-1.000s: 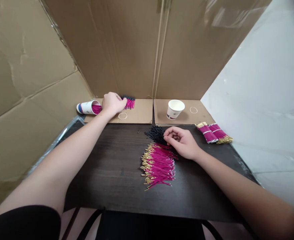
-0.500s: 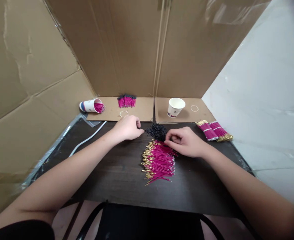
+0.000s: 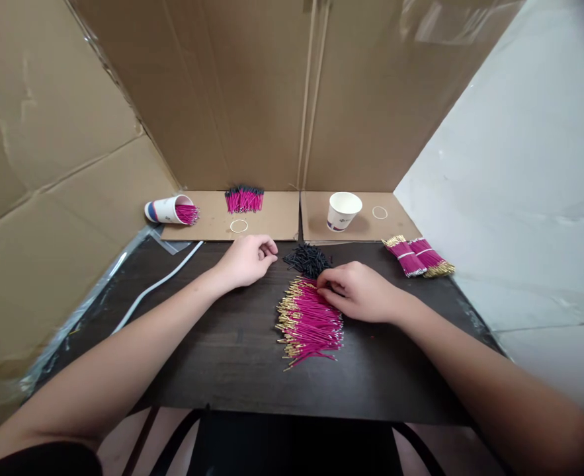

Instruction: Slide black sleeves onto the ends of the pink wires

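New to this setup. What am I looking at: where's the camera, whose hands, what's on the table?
One picture, from a camera worn on a person's head, looking forward and down; no machine, just the wearer's bare hands. The left hand rests curled on the dark table beside a heap of small black pieces. The right hand has its fingertips on a loose pile of pink wires with gold tips; whether it grips any is unclear. Two banded bundles lie at the right. At the back, on cardboard, are an upright paper cup and a tipped cup with pink wires inside.
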`<state>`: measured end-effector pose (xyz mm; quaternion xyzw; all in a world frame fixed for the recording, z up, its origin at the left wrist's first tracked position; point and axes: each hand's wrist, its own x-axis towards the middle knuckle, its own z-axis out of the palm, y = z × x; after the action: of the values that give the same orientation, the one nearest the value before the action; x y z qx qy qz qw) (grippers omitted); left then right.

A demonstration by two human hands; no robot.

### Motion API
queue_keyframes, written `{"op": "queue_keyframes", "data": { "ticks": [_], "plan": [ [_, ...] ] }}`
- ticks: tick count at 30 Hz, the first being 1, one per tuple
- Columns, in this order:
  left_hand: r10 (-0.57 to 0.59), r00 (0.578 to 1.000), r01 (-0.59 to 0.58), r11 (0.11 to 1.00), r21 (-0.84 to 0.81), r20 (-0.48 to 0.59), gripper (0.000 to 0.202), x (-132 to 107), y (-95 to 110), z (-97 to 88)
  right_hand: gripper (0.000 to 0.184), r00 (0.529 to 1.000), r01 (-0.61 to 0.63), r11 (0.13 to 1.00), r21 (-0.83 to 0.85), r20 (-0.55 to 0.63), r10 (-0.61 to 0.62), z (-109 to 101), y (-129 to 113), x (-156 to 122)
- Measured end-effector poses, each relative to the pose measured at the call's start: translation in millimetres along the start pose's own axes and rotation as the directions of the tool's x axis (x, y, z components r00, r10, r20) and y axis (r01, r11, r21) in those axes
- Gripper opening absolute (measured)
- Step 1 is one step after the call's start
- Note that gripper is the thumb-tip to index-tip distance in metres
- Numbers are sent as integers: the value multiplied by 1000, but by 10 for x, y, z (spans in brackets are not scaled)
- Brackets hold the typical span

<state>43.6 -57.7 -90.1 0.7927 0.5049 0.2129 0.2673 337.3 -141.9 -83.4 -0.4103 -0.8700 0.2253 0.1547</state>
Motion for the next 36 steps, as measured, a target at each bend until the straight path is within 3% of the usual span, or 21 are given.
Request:
{"op": "queue_keyframes", "data": {
  "ticks": [8,14,19,22,32,36],
  "plan": [
    [274,959,-274,962,10,-75,2,-21,-85,167,10,1000,2,997,-72,-1,-2,45,-35,-6],
    [367,920,-361,930,70,-139,12,-2,-126,217,11,1000,-24,991,-131,3,25,45,-65,-11],
    [434,890,-425,901,90,-137,6,-12,-124,211,20,999,-7,988,-155,-38,1,76,-34,-23],
    [447,883,-438,894,89,-143,10,-10,-122,212,17,999,21,986,-164,-45,-29,96,-25,-27],
    [380,924,-372,918,139,-43,11,-13,-84,182,14,998,36,984,-173,-45,-44,103,-21,-14],
    [355,934,-345,923,172,-33,10,-4,-94,189,10,993,37,990,-137,-107,-52,102,-19,-18]
  ]
}}
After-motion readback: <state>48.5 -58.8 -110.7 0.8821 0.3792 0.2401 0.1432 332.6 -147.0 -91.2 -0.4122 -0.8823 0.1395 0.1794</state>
